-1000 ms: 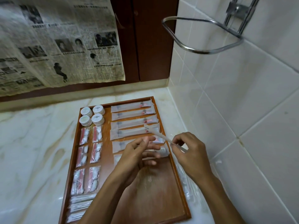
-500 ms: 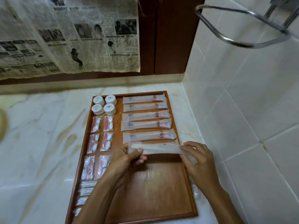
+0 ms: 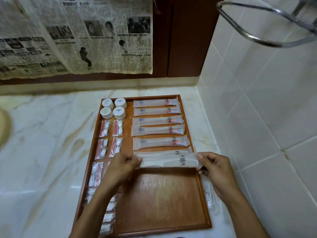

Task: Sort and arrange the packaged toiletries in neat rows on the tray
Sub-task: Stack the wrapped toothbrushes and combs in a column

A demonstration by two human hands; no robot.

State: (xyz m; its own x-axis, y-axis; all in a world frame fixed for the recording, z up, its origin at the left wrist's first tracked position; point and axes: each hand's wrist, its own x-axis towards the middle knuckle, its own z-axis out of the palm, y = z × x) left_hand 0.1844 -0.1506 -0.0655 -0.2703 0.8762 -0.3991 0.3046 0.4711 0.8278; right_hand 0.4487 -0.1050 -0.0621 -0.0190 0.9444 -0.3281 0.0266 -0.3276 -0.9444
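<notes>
Pinching a packaged comb (image 3: 169,162) by its ends, my left hand (image 3: 122,166) and right hand (image 3: 215,169) hold it level above the tray (image 3: 171,194), just below another comb packet (image 3: 161,153)

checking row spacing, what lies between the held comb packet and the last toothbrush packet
One flat comb packet, in the head view, between the held comb packet and the nearest toothbrush packet.

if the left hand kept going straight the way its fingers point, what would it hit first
The left hand points right along the comb packet it pinches; past that, likely the right hand at the other end, though depth is unclear.
</notes>
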